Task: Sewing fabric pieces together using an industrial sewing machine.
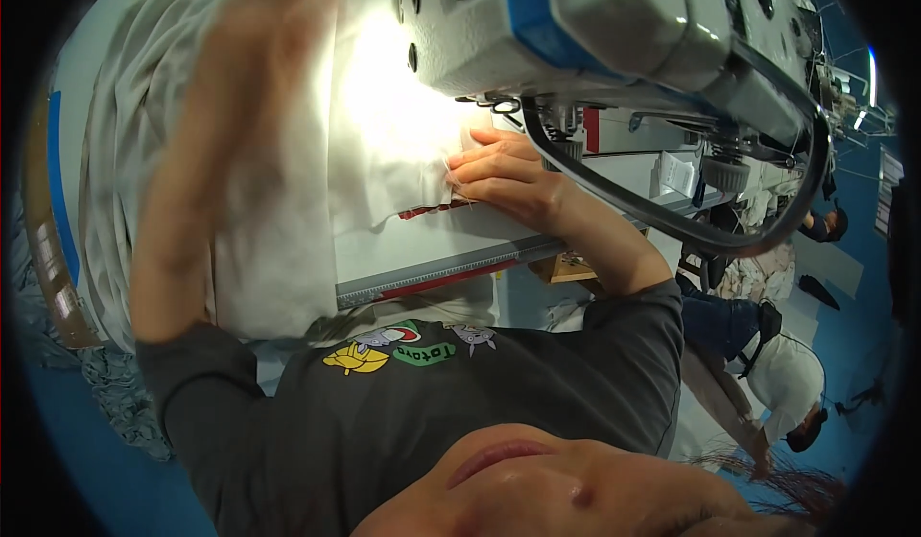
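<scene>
Workrm w/ blue floor (863, 350); at far R, co-worker in white top (789, 374) bends fwd. Worktable (389, 254): white, smooth, glare-lit nr ctr. Cloth (273, 249): off-white, plain, spread on tabletop at L & ctr; soft folds at far L, flatter toward ctr, partly washed out by light. Sewing machine (595, 24): white w/ blue band, at upper R, beside cloth; black curved tube (686, 235) in front. L hand (283, 5): motion-blurred, at upper part of cloth; finger spread & grip can't be told. R hand (508, 177): fingers extended, close together, on cloth's edge nr machine; whether pinching, can't tell. Ruler strip (451, 271): grey, along table's near edge. Red strip (436, 211): narrow, at cloth's near edge, just beside R hand.
</scene>
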Demonstrator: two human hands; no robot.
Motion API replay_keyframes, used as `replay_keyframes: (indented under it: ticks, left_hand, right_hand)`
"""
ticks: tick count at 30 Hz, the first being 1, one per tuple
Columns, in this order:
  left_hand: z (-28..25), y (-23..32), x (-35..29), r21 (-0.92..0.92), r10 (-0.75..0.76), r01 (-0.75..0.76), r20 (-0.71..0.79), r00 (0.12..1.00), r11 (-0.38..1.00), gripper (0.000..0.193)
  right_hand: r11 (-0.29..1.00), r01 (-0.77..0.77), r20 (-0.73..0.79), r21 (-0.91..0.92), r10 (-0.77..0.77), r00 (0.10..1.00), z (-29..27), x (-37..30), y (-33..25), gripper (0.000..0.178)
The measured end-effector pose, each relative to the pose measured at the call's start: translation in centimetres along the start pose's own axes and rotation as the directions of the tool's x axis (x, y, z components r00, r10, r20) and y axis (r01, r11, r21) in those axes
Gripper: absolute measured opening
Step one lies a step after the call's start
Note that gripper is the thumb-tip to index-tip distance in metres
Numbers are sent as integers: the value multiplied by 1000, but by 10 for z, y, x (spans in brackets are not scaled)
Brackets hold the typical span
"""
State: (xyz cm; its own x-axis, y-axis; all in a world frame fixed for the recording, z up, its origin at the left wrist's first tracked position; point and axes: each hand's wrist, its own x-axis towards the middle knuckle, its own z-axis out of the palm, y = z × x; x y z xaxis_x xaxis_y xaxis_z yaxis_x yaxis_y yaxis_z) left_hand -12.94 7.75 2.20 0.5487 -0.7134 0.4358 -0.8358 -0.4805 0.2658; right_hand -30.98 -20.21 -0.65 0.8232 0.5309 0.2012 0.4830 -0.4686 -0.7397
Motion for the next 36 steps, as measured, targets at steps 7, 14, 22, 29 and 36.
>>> replay_keyframes:
  ticks: [7, 14, 22, 29, 36]
  left_hand:
    - [17, 117, -51, -312, 228, -168, 167, 959, 935, 45]
    - [18, 100, -37, -171, 290, -267, 127, 949, 948, 33]
    - [22, 82, -27, -173, 267, -247, 107, 958, 953, 31]
    - [17, 75, -16, -81, 235, -228, 89, 968, 970, 29]
    - [25, 68, -18, -70, 203, -199, 54, 978, 977, 24]
  right_hand:
    - [989, 102, -21, -108, -105, 994, -6, 9, -12, 7]
    - [992, -31, -52, -120, 24, 998, -3, 6, 1, 13]
    - [973, -175, -95, 148, 190, 977, -8, 26, 7, 23]
    - [972, -159, -108, -174, 141, 984, -3, 11, 20, 27]
    - [403, -564, -116, 721, 873, 474, -10, 47, -22, 26]
